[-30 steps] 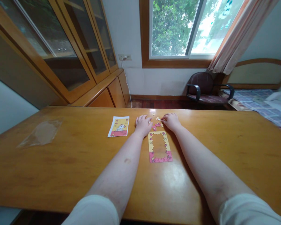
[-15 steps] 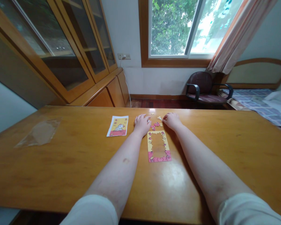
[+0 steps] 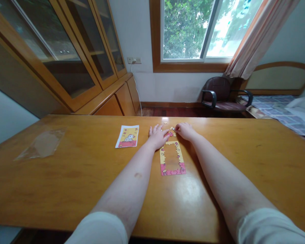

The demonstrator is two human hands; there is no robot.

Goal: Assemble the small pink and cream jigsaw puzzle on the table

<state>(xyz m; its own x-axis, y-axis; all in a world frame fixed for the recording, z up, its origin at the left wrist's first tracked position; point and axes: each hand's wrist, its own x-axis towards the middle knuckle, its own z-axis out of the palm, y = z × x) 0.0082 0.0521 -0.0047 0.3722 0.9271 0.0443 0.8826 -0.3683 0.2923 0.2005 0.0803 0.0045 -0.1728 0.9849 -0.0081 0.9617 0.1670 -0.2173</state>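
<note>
A wooden cabinet [image 3: 110,106] with glass doors leans into my view on the left, and the broad wooden table [image 3: 66,176] stretches in front of me. Beyond its far edge, toward the right, are a bed [image 3: 277,108] with a plaid cover, a window [image 3: 185,34] half framed by a pink curtain [image 3: 261,40], and a dark red chair [image 3: 220,89] with black armrests. On the tabletop, well off to my left, lies a clear plastic bag [image 3: 44,144]. Nearer the middle, flat between my forearms, is the joined puzzle border [image 3: 173,171], yellow above and pink below, with bare wood showing through its centre. To the left of it, apart from it, rests a picture card [image 3: 128,137] with a white animal on yellow and pink. My left hand [image 3: 157,136] is palm down just beyond the border's upper left corner, fingers spread and thumb pointing toward the loose pink pieces [image 3: 170,134]. My right hand [image 3: 185,131] has its fingers drawn together, tips at the right side of the small heap; I cannot tell whether they pinch a piece. Smallest of all, one pale piece [image 3: 165,123] lies alone near the table's far edge.
</note>
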